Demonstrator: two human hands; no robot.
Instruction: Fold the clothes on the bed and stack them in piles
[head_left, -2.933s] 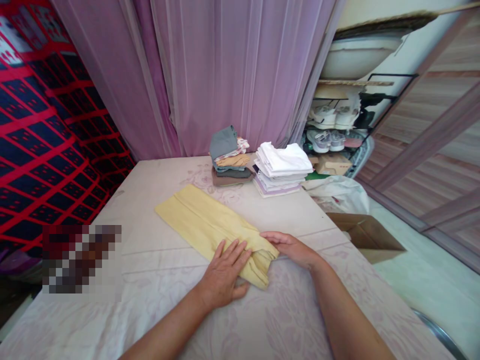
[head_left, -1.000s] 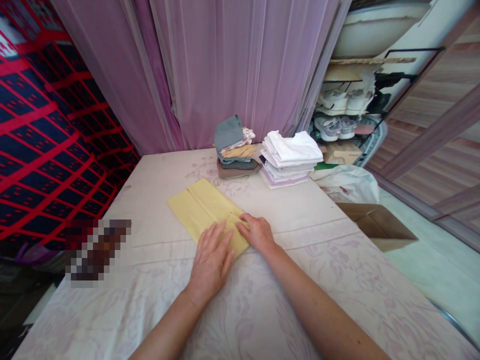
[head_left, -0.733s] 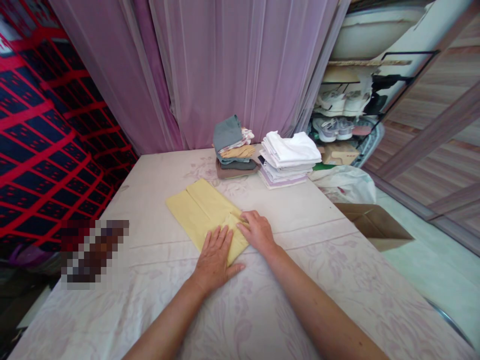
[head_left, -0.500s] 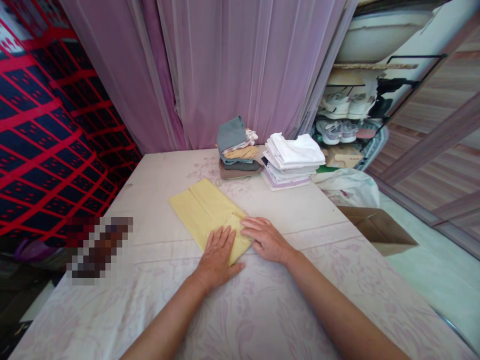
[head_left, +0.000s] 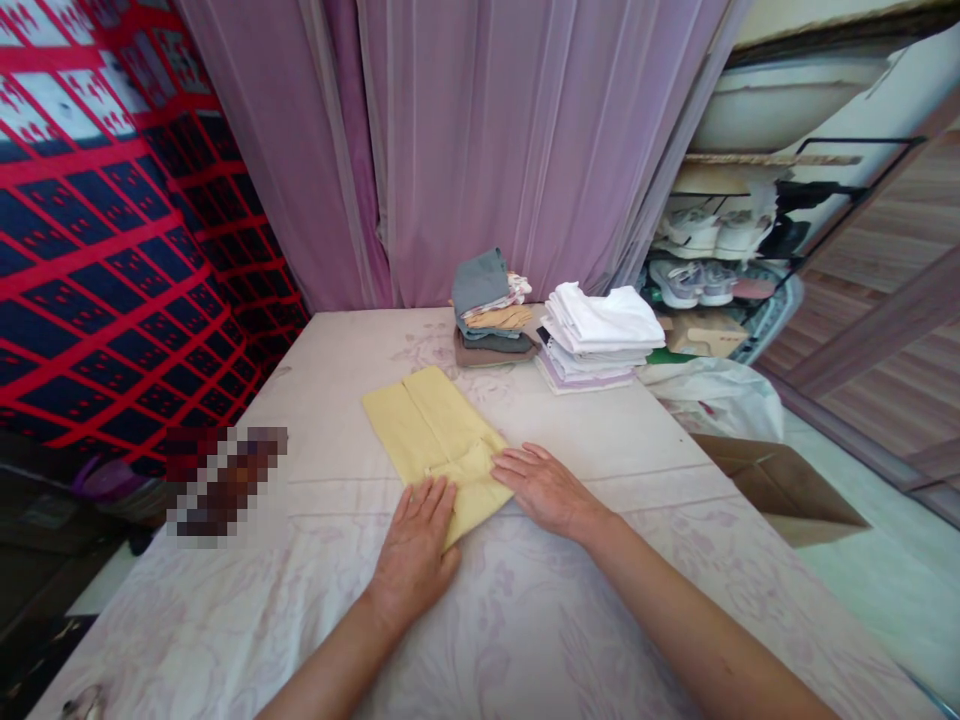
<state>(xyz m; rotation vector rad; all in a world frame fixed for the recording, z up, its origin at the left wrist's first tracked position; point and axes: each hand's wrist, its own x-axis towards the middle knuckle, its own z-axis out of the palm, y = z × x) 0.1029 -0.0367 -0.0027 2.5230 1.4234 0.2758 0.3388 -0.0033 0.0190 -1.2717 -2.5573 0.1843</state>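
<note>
A folded yellow garment (head_left: 431,420) lies flat and slanted on the patterned cloth of the table (head_left: 330,570). Its near end is folded over, with a loose flap on top. My left hand (head_left: 416,540) rests flat along the near left edge, fingers stretched out and touching the fabric. On the other side, my right hand (head_left: 551,490) lies with extended fingertips on the right edge. Neither hand grips the garment. Farther back sit a stack of dark and coloured folded clothes (head_left: 491,325) and a stack of white folded clothes (head_left: 600,330).
Purple curtains (head_left: 510,150) hang behind the table. To the right are a shoe rack (head_left: 720,235), a white plastic bag (head_left: 720,395) and an open cardboard box (head_left: 780,485) on the floor. A red and dark checked cloth (head_left: 142,220) hangs at left, near a blurred-out patch.
My left hand has slid left, off the folded flap to the garment's near left edge. My right hand's fingers have flattened along the right edge. The whole view has shifted slightly.
</note>
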